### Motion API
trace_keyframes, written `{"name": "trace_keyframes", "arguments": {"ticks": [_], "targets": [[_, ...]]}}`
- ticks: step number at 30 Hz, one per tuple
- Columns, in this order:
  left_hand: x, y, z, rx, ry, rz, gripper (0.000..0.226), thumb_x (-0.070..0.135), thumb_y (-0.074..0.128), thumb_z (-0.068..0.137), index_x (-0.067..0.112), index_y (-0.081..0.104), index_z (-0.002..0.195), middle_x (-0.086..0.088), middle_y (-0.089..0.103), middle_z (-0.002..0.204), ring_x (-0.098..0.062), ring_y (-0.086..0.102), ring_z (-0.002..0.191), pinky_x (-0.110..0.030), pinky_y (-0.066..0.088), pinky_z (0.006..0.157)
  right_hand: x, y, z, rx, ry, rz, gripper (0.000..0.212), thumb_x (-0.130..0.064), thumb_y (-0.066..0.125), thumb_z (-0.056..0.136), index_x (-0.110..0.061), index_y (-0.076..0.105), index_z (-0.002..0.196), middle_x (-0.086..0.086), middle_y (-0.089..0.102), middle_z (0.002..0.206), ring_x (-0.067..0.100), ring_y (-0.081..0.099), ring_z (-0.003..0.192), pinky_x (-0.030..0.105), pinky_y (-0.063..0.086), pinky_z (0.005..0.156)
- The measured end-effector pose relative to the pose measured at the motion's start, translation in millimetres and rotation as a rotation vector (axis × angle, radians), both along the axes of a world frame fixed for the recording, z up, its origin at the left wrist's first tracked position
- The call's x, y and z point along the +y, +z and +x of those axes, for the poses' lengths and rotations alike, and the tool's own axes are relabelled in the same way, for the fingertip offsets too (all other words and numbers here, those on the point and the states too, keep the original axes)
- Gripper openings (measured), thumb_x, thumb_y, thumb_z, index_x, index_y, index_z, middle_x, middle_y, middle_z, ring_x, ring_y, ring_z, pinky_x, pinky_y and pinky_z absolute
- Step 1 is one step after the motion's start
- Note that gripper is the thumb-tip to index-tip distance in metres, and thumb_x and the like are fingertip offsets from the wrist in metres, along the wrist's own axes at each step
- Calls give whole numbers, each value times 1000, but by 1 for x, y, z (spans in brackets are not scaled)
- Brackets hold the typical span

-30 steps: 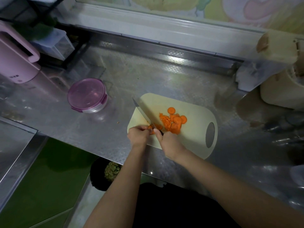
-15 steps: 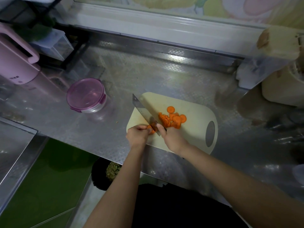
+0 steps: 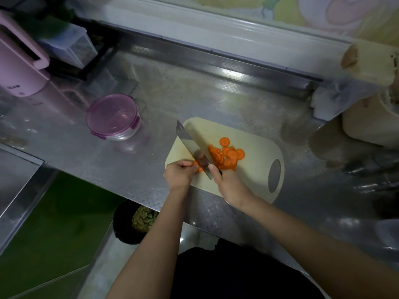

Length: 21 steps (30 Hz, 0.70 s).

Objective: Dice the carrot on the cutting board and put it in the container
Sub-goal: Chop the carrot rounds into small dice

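While the left hand pinches the stiff, probably slippery carrot stub at its rear, the right hand grips the knife.

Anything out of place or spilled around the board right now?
A small orange-brown speck lies on the steel counter left of the cream cutting board. The round purple-lidded container is still closed.

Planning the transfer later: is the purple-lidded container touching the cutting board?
Apart. The head view shows a strip of bare steel counter between the purple-lidded container and the cutting board's left edge.
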<state>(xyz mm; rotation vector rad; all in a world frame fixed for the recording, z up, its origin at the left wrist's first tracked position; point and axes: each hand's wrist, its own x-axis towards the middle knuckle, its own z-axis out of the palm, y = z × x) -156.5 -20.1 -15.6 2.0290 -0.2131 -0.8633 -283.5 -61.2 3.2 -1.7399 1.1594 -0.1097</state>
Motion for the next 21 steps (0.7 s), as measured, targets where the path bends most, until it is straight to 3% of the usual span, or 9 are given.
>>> {"name": "trace_keyframes", "arguments": {"ticks": [3, 6, 8, 10, 14, 16, 18, 21], "targets": [[0, -4, 2, 22, 2, -6, 19, 8, 80, 69, 19, 67, 62, -6, 71, 78, -21, 69, 83, -33, 54, 86, -2, 0, 3, 45, 6, 12, 53, -44, 31, 99, -10, 53, 64, 4, 49, 59, 20, 49, 64, 28, 35, 69], [0, -5, 3, 36, 5, 5, 18, 7, 80, 68, 18, 67, 62, -7, 72, 79, -22, 69, 82, -36, 55, 85, -7, 6, 7, 104, 42, 32, 52, -45, 31, 99, -11, 58, 71, 14, 56, 71, 28, 56, 76, 30, 39, 70], [-1, -5, 4, 46, -2, 8, 19, 5, 80, 67, 18, 67, 61, -7, 71, 78, -22, 69, 81, -38, 55, 85, -9, 10, 7, 129, 62, 59, 39, -43, 29, 101, -30, 39, 66, 13, 52, 80, 28, 54, 81, 31, 39, 72], [-1, -5, 3, 51, 7, 0, 22, 4, 80, 67, 19, 66, 59, -6, 70, 75, -23, 69, 81, -38, 55, 85, -11, 13, 10, 125, 44, 105, 37, -46, 30, 99, -30, 32, 66, 9, 50, 90, 22, 48, 85, 28, 36, 75], [-2, -6, 3, 33, 20, -3, 16, 5, 80, 68, 16, 69, 62, -7, 71, 77, -19, 68, 79, -31, 54, 85, -8, 3, 15, 161, 44, 93, 47, -50, 31, 98, -17, 46, 67, 9, 54, 79, 23, 52, 77, 26, 39, 68], [-2, -6, 3, 20, 15, 28, 10, 8, 81, 68, 10, 72, 72, -10, 72, 84, -16, 66, 80, -27, 52, 84, -6, -2, 20, 198, 35, 33, 57, -49, 31, 98, -3, 62, 84, 12, 58, 75, 29, 59, 80, 28, 39, 63], [-2, -6, 4, 16, 14, 40, 12, 9, 82, 67, 10, 71, 74, -11, 72, 84, -21, 67, 84, -31, 53, 84, -2, -8, 23, 232, 62, -16, 57, -47, 30, 99, -2, 65, 99, 11, 56, 71, 31, 60, 82, 28, 35, 62], [-1, -6, 5, 9, 13, 40, 11, 5, 80, 68, 8, 72, 76, -12, 72, 87, -22, 67, 86, -33, 53, 85, 4, -12, 25, 227, 24, -47, 55, -50, 32, 97, -5, 56, 76, 18, 61, 74, 36, 62, 81, 28, 34, 60]]}}
